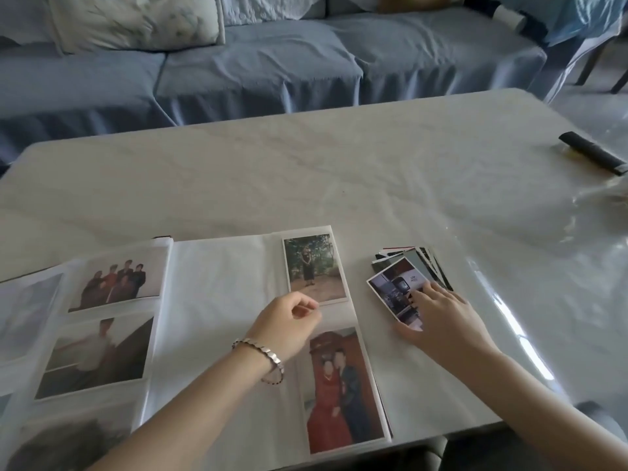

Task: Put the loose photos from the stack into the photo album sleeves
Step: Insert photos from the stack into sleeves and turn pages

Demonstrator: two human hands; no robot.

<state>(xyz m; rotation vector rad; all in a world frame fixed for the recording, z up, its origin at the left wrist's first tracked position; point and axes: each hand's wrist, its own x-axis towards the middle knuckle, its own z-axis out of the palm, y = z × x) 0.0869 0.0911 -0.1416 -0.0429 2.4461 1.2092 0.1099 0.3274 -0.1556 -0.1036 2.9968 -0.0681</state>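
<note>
So, next photo is coming off the pile

I'm following the head feed remotely, nearest first. The album [217, 294] is lying open at the near edge of the table [306, 171], pages up for loading. I'm counting three filled sleeves on its left page (the nearest is blurry) and two on the right: the couple photo [341, 392] closer in, the outdoor portrait [314, 268] above it.

The left hand [289, 322] is hovering curled at that portrait's lower corner, thumb meeting forefinger. I'm guessing it's minding the sleeve mouth, but I can't tell if it's actually pinching anything. The right hand [441, 317] is pressing straight fingers on the top photo [396, 290], thumb at its near edge, probably to slide it free.

That photo is sitting on the stack [424, 258], just right of the album. The stack is fanning out, with several photos too overlapped to count. Farther off, one dark bar [593, 158] is resting near the table's right edge, and one cushion [136, 18] is sitting on the sofa [258, 62].
</note>
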